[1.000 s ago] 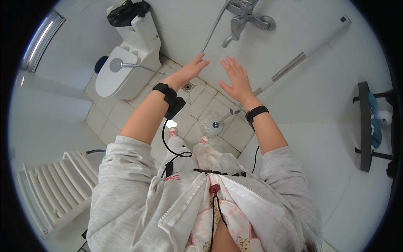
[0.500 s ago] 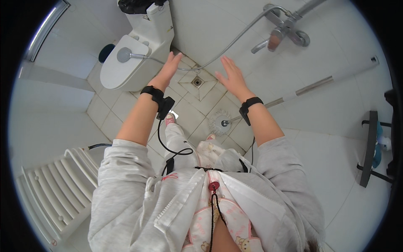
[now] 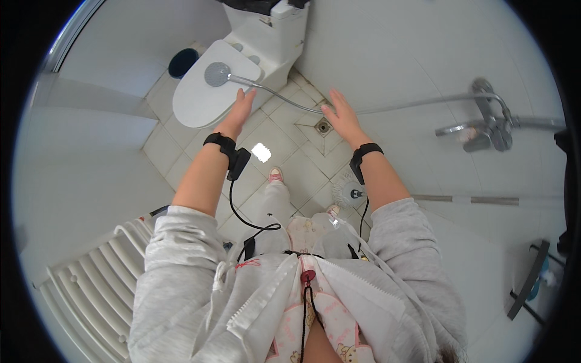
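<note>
Shower head (image 3: 218,74) lies on the closed toilet (image 3: 196,107).
Hose (image 3: 417,105) runs from it to the wall mixer (image 3: 497,134); right hand (image 3: 346,118) hangs before the hose, left hand (image 3: 237,114) near the toilet, each grip spread, fingers straight.

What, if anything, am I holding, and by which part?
Nothing: left hand and right hand are open and empty; the shower head lies on the toilet lid.
</note>
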Tool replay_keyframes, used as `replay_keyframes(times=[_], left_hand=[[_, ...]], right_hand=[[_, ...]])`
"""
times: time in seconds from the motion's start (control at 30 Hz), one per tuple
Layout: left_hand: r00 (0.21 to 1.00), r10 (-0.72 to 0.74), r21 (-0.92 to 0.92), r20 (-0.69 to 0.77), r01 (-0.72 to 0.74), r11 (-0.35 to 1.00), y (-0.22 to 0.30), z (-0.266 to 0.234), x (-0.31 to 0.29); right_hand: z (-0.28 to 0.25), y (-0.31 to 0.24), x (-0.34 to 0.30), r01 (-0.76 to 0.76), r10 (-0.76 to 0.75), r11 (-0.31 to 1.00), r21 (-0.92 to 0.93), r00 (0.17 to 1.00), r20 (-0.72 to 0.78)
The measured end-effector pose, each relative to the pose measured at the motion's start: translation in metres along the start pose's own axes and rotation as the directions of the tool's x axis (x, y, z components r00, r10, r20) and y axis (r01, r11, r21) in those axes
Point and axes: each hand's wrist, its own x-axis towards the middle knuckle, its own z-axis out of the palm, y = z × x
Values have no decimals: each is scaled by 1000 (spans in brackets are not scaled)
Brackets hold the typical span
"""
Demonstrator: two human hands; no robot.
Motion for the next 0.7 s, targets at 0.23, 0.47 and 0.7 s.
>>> replay_keyframes(times=[0.23, 0.47, 0.7], left_hand=[[993, -91, -25, -73, 89, 996, -36, -62, 40], [983, -162, -87, -90, 154, 984, -87, -102, 69], [967, -225, -159, -119, 205, 966, -123, -128, 88]], right_hand=[[80, -8, 65, -20, 21, 1000, -10, 990, 143], [163, 0, 118, -34, 37, 999, -16, 967, 252], [226, 23, 158, -63, 77, 997, -55, 943, 324]])
